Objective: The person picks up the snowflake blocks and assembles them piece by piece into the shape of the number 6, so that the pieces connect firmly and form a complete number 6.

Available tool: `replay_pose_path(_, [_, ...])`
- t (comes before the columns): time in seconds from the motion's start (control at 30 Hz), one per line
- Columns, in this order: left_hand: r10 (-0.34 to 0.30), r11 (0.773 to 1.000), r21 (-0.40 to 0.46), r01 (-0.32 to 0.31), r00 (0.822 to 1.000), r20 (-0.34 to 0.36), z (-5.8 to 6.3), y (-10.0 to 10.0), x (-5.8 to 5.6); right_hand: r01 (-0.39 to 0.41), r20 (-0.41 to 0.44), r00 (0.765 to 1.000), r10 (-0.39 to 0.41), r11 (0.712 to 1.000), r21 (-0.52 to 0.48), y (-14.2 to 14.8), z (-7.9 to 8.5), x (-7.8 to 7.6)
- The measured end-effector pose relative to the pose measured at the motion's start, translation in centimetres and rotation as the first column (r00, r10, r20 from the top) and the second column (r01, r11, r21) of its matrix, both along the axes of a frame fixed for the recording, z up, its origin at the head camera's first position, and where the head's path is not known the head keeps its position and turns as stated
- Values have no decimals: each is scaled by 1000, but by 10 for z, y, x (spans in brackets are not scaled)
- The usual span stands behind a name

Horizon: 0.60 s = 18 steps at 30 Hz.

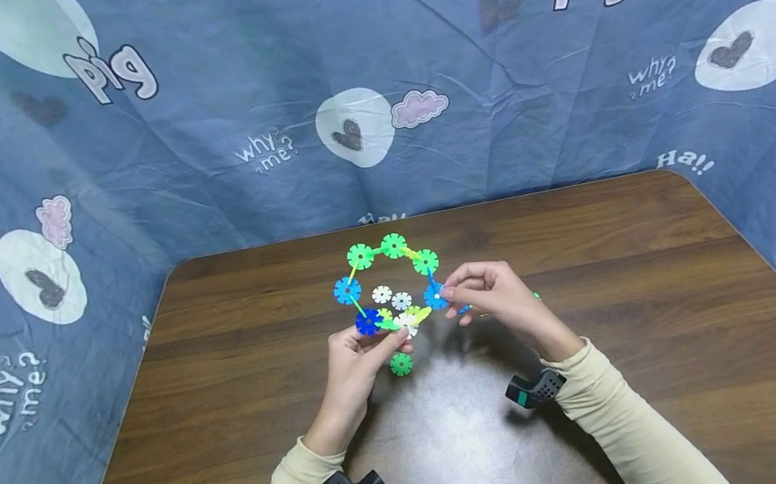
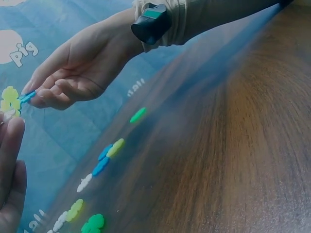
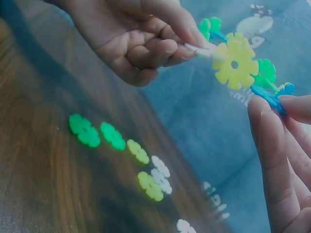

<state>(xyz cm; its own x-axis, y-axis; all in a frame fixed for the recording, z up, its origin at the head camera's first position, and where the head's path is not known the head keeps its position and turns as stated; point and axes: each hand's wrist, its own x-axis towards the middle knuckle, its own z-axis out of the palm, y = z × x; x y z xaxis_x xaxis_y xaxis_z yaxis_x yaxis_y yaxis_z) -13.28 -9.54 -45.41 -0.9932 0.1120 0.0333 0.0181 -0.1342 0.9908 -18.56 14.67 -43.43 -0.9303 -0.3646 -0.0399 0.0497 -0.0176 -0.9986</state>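
Observation:
A ring of linked plastic snowflake discs (image 1: 393,245) in green, blue, yellow and white is held up over the table between both hands. My left hand (image 1: 357,366) pinches a white disc (image 3: 198,50) at the ring's near side. The right hand (image 1: 496,297) holds a light blue disc (image 3: 269,98) at the right side between thumb and fingertips. Between these two discs stands a yellow disc (image 3: 235,64), facing the right wrist camera. A dark blue disc (image 1: 368,322) sits by the left hand's fingers.
Loose discs lie on the wooden table (image 1: 246,394): a green disc (image 1: 401,364) near the left hand, a white disc (image 1: 381,294) seen through the ring, and blue and yellow discs partly behind the right hand. A patterned blue cloth (image 1: 194,137) hangs behind the table.

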Motion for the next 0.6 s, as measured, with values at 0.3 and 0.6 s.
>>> replay_pose_path(0.3, [13, 1000, 2, -13, 999, 37, 0, 1, 0, -18, -29, 999, 18, 1000, 21, -1, 0, 0])
replay_pose_path(0.6, [3, 1000, 1, -3, 1000, 26, -1, 1, 0, -9, -33, 999, 9, 1000, 12, 1, 0, 0])
